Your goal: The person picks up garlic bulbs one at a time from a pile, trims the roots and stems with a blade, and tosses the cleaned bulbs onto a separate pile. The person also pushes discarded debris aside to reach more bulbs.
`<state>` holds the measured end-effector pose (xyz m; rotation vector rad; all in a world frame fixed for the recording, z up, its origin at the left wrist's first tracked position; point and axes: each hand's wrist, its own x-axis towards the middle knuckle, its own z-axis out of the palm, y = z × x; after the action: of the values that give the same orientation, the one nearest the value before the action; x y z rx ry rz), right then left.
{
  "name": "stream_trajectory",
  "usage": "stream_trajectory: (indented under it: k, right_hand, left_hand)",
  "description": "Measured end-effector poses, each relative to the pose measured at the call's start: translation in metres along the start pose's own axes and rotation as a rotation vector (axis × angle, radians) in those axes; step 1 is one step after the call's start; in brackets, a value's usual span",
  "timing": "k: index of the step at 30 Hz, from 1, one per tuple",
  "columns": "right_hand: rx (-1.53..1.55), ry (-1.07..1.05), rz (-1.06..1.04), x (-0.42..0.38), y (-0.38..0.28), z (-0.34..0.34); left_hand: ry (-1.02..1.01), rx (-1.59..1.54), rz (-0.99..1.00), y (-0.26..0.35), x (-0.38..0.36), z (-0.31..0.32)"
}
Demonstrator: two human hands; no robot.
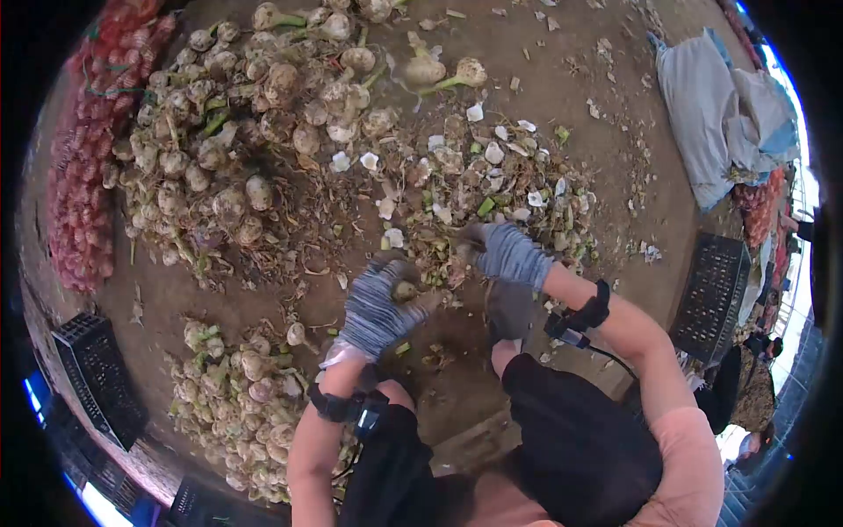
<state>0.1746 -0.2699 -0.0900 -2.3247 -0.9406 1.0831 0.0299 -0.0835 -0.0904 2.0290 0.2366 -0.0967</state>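
My left hand (379, 309), in a grey striped knit glove, is closed around a pale garlic bulb (404, 292) that shows between thumb and fingers. To its right, my right hand (513, 256) wears a matching glove. Its fingers are curled in and blurred at the tips, and whatever they grip cannot be made out. Both hands are over a litter of garlic trimmings (448, 255), with cut stems, roots and white skins. A large heap of untrimmed garlic (228, 149) lies ahead on the left. A second pile of garlic bulbs (250, 400) is beside my left forearm.
Red mesh sacks of garlic (83, 167) stand along the far left. One black crate (98, 373) sits at the left and another black crate (709, 294) at the right. White woven sacks (716, 114) lie at the upper right. Another person (746, 386) is at the right edge.
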Motion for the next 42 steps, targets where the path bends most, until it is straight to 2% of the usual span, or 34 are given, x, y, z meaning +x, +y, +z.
stream_trajectory:
  k: [2, 4, 5, 7, 8, 10, 11, 13, 15, 16, 17, 18, 20, 23, 25, 27, 28, 30, 32, 34, 35, 36, 38, 39, 41, 42]
  right_hand:
    - [0.094, -0.008, 0.028, 0.012, -0.005, 0.012]
    - [0.130, -0.093, 0.045, 0.017, -0.031, 0.000]
    - [0.048, -0.099, 0.016, 0.017, -0.042, -0.006]
    - [-0.046, -0.162, 0.052, 0.021, -0.025, 0.001]
    - [-0.150, -0.228, 0.077, 0.023, -0.011, 0.008]
    - [-0.107, -0.104, 0.123, 0.009, 0.027, 0.024]
    - [-0.043, -0.080, 0.184, 0.005, 0.034, 0.026]
    - [-0.009, -0.059, 0.172, -0.006, 0.025, 0.011]
    - [0.040, -0.030, 0.172, -0.007, 0.026, 0.009]
    - [-0.010, -0.083, 0.190, -0.006, 0.029, 0.010]
    - [-0.061, -0.135, 0.210, -0.003, 0.031, 0.012]
    - [-0.053, -0.135, 0.200, -0.002, 0.030, 0.014]
    - [0.026, -0.045, 0.133, -0.001, 0.026, 0.018]
    - [-0.006, -0.086, 0.172, 0.005, 0.022, 0.022]
    - [0.009, -0.098, 0.139, 0.003, 0.017, 0.022]
    - [0.026, -0.078, 0.124, 0.002, 0.016, 0.024]
    - [0.053, -0.058, 0.110, 0.002, 0.015, 0.025]
    - [0.054, -0.072, 0.101, 0.001, 0.015, 0.026]
    - [0.060, -0.084, 0.104, 0.000, 0.015, 0.027]
    - [0.261, -0.059, 0.152, -0.001, 0.014, 0.029]
    - [0.189, -0.044, 0.121, -0.001, 0.019, 0.032]
    - [0.186, -0.042, 0.127, -0.002, 0.019, 0.032]
    - [0.170, -0.033, 0.097, -0.003, 0.016, 0.033]
    - [0.161, -0.070, 0.158, -0.005, 0.005, 0.024]
    - [0.232, -0.027, 0.116, -0.009, -0.004, 0.021]
    - [0.304, 0.021, 0.060, -0.011, -0.006, 0.022]
  left_hand:
    - [-0.056, 0.104, -0.002, 0.014, 0.005, -0.012]
    - [-0.300, 0.389, 0.087, 0.005, 0.005, -0.011]
    - [-0.307, 0.387, 0.091, 0.006, 0.007, -0.009]
    - [-0.153, 0.261, 0.322, 0.013, 0.009, -0.013]
    - [-0.152, 0.266, 0.323, 0.015, 0.006, -0.018]
    - [0.030, 0.335, 0.439, 0.017, -0.006, -0.040]
    - [-0.037, 0.454, 0.275, 0.019, -0.021, -0.059]
    - [-0.243, 0.683, -0.310, 0.020, -0.050, -0.096]
    - [-0.414, 0.823, -0.466, -0.001, -0.105, -0.148]
    - [-0.634, 0.923, -0.786, 0.004, -0.117, -0.173]
    - [-0.784, 1.026, -0.933, -0.006, -0.119, -0.187]
    - [-0.771, 1.075, -0.899, -0.005, -0.115, -0.199]
    - [-0.305, 1.037, -0.723, -0.022, -0.117, -0.215]
    - [-0.024, 0.996, -0.531, -0.032, -0.038, -0.212]
    - [0.264, 0.952, -0.046, -0.065, 0.004, -0.208]
    - [0.176, 0.752, -0.150, -0.085, 0.041, -0.203]
    - [0.177, 0.748, -0.153, -0.096, 0.049, -0.201]
    - [0.105, 0.906, -0.023, -0.110, 0.059, -0.197]
    - [0.098, 0.911, -0.078, -0.118, 0.054, -0.190]
    - [0.157, 0.794, -0.084, -0.095, 0.038, -0.174]
    - [0.116, 1.043, 0.005, -0.082, 0.029, -0.168]
    - [0.115, 1.037, 0.009, -0.064, 0.022, -0.158]
    - [0.110, 0.830, -0.052, -0.032, 0.011, -0.132]
    - [0.105, 0.821, -0.052, -0.035, 0.007, -0.114]
    - [0.259, -0.087, 0.037, -0.054, -0.003, -0.069]
    - [0.256, -0.096, 0.031, -0.053, -0.006, -0.051]
